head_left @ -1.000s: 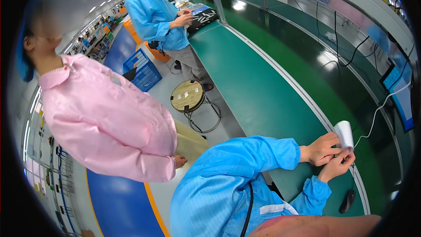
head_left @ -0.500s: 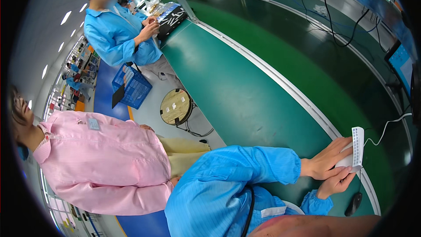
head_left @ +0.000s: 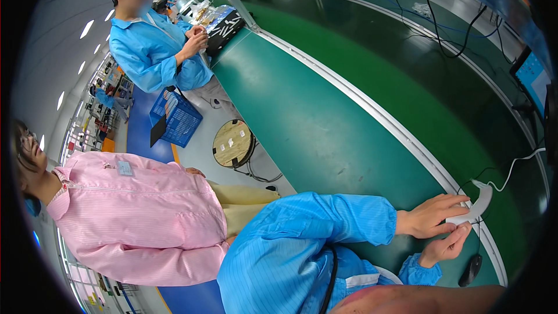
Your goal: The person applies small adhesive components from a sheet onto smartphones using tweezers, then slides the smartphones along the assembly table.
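Observation:
A curved white strip (head_left: 481, 202) bends over near the pale rail at the far edge of the green bench. My left hand (head_left: 431, 215) reaches over the bench from the left, its fingers closed on the strip's near part. Just below it, my right hand (head_left: 446, 245) has thumb and fingers pinched together at the lower end of the strip. The fingers partly hide that end. A white cable (head_left: 511, 168) ends close to the strip's upper tip; whether the two are joined I cannot tell.
A black mouse (head_left: 470, 270) lies below my right hand. The green bench (head_left: 325, 134) runs toward a co-worker in blue (head_left: 151, 46). Another person in pink (head_left: 139, 215) stands at left. Near the bench are a round stool (head_left: 232, 143) and blue basket (head_left: 185, 119). A screen (head_left: 532, 81) is at right.
The strip has turned and curved: its face with rows of small dots no longer shows, only a plain white arc. Both hands have stayed nearly in place.

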The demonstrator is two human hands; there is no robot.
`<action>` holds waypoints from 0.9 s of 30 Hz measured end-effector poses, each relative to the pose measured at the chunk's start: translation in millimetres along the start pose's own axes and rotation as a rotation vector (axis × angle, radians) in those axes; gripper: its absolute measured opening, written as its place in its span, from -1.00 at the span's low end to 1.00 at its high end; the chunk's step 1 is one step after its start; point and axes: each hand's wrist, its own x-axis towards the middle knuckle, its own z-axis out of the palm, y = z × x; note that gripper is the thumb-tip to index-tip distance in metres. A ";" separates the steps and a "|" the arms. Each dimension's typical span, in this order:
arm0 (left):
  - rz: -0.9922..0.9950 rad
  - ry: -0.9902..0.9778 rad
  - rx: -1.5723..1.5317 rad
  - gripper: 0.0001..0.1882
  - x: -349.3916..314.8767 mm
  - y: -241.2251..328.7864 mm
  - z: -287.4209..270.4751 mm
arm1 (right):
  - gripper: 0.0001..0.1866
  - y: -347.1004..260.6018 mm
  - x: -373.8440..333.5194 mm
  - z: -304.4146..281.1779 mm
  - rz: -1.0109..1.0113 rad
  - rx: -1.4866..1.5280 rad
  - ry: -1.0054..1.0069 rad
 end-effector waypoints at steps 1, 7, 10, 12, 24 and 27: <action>-0.003 0.006 0.005 -0.36 -1.5 -3.1 -0.5 | -0.62 10.9 -0.5 -10.0 -0.045 -0.048 -0.135; -0.011 0.010 -0.074 -0.48 1.8 -3.8 2.9 | -0.69 -5.1 -0.3 -2.4 -0.056 -0.151 -0.210; -0.042 0.043 -0.029 -0.53 4.3 -3.8 8.7 | -0.73 -14.8 3.1 1.2 -0.093 -0.178 -0.207; -0.052 0.040 -0.046 -0.54 2.1 -3.9 1.6 | -0.75 -23.1 4.7 12.1 -0.122 -0.190 -0.227; -0.073 0.051 -0.152 -0.46 0.3 -7.8 4.5 | -0.79 -25.9 3.2 9.5 -0.175 -0.248 -0.218; -0.069 0.069 -0.147 -0.42 -0.6 -9.5 5.3 | -0.81 -24.0 1.2 11.1 -0.161 -0.235 -0.209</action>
